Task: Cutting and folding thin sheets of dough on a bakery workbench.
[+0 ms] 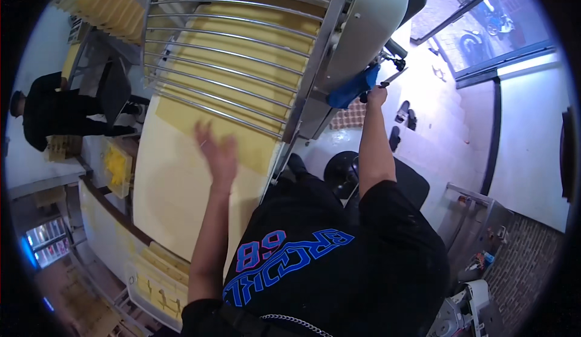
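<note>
My left hand (218, 154) is over a pale conveyor belt (166, 176), just below the metal bar guard (224, 61) of a large rolling machine. Its fingers look spread, though motion blurs them, and nothing shows in them. A smooth yellow sheet of what looks like dough (181, 119) lies on the belt and runs back under the bars. At the machine's right side, my right hand (376, 97) is closed round a dark handle (365, 97). A blue cloth (354, 89) hangs close beside it. Whether the left fingers touch the sheet, I cannot tell.
A person in black (60, 110) is at the far left, beside a dark chair (113, 89). Near the belt's left side stand a bin of yellow material (118, 166) and a clear container (157, 291). A black stool (342, 170) stands right of my legs; shoes (403, 112) lie beyond.
</note>
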{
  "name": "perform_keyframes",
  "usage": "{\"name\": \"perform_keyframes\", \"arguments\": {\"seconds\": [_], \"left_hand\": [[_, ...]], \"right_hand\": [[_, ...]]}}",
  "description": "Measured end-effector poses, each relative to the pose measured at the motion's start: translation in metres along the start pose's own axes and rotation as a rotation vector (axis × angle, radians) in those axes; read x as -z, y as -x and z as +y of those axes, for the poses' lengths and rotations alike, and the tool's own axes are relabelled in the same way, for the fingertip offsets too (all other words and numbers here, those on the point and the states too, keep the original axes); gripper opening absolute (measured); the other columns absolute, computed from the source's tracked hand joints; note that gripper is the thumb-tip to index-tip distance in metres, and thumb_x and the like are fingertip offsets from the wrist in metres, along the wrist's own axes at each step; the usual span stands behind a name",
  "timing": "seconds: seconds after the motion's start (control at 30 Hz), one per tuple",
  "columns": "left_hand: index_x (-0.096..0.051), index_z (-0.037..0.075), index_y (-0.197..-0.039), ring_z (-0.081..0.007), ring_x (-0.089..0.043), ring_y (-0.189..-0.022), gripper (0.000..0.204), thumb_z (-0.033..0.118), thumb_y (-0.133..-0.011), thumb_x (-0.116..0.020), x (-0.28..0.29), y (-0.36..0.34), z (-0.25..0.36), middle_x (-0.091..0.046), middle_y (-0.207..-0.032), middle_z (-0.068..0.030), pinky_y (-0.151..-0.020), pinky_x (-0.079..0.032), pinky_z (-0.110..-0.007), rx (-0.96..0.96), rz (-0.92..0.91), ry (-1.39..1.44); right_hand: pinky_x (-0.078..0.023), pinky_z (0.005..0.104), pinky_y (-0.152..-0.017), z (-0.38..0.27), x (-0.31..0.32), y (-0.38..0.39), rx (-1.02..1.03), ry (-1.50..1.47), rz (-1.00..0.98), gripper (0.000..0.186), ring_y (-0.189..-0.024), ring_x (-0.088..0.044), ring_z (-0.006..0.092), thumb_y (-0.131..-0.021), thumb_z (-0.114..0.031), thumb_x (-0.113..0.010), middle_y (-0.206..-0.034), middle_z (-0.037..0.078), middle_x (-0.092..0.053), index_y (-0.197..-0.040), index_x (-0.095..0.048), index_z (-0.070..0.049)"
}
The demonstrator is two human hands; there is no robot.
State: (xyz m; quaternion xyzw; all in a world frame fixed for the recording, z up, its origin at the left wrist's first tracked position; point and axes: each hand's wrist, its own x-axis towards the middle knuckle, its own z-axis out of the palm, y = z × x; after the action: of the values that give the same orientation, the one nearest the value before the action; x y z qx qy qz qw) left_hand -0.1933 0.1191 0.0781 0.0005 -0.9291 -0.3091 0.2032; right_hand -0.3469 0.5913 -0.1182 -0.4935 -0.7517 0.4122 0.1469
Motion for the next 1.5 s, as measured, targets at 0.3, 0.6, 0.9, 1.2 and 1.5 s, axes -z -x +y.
{"name": "perform_keyframes", "arguments": {"seconds": [0.3,0.6,0.9,1.2,1.5], "left_hand": [[-0.048,0.004,-0.125,-0.0382,-0.033,-0.132,0.057,0.024,-0.075,-0.066,-0.097,-0.075,0.145,-0.038,-0.138,-0.0182,-0.109,-0.025,-0.051,-0.451,-0.053,-0.031],[-0.051,0.002,-0.116,-0.0365,-0.04,-0.125,0.05,0.022,-0.073,-0.066,-0.102,-0.084,0.144,-0.047,-0.126,-0.0161,-0.103,-0.03,-0.047,-0.326,0.031,-0.142],[-0.053,0.003,-0.109,-0.0338,-0.042,-0.125,0.041,0.02,-0.074,-0.065,-0.105,-0.084,0.157,-0.05,-0.118,-0.0131,-0.102,-0.03,-0.046,-0.308,0.114,-0.075],[-0.053,0.004,-0.111,-0.0325,-0.042,-0.126,0.041,0.019,-0.075,-0.065,-0.097,-0.084,0.148,-0.05,-0.119,-0.0126,-0.101,-0.031,-0.045,-0.283,0.113,-0.049],[-0.053,0.004,-0.113,-0.0326,-0.042,-0.126,0.045,0.019,-0.073,-0.068,-0.1,-0.087,0.146,-0.051,-0.12,-0.0112,-0.101,-0.031,-0.044,-0.277,0.082,-0.031]], "right_hand": [[-0.05,0.0429,-0.065,0.085,-0.063,-0.012,-0.002,0.138,-0.154,0.02,-0.069,-0.064,0.0329,-0.082,-0.025,-0.063,-0.077,0.012,-0.067,-0.085,-0.06,-0.006],[-0.048,0.0411,-0.059,-0.026,-0.004,0.018,0.01,-0.25,-0.138,0.036,-0.059,-0.059,0.0303,-0.077,-0.036,-0.069,-0.062,0.012,-0.06,-0.072,-0.058,-0.003],[-0.049,0.0451,-0.065,0.088,-0.064,0.004,0.103,0.067,-0.07,0.026,-0.071,-0.064,0.0341,-0.087,-0.025,-0.056,-0.08,0.018,-0.065,-0.091,-0.063,0.0],[-0.052,0.039,-0.059,0.072,-0.065,0.013,0.085,-0.011,-0.241,0.03,-0.066,-0.066,0.0322,-0.086,-0.025,-0.057,-0.087,0.019,-0.067,-0.102,-0.063,0.0],[-0.048,0.0397,-0.054,0.036,-0.039,0.009,0.006,-0.181,-0.174,0.021,-0.055,-0.058,0.0303,-0.085,-0.02,-0.056,-0.075,0.016,-0.064,-0.083,-0.061,0.0]]}}
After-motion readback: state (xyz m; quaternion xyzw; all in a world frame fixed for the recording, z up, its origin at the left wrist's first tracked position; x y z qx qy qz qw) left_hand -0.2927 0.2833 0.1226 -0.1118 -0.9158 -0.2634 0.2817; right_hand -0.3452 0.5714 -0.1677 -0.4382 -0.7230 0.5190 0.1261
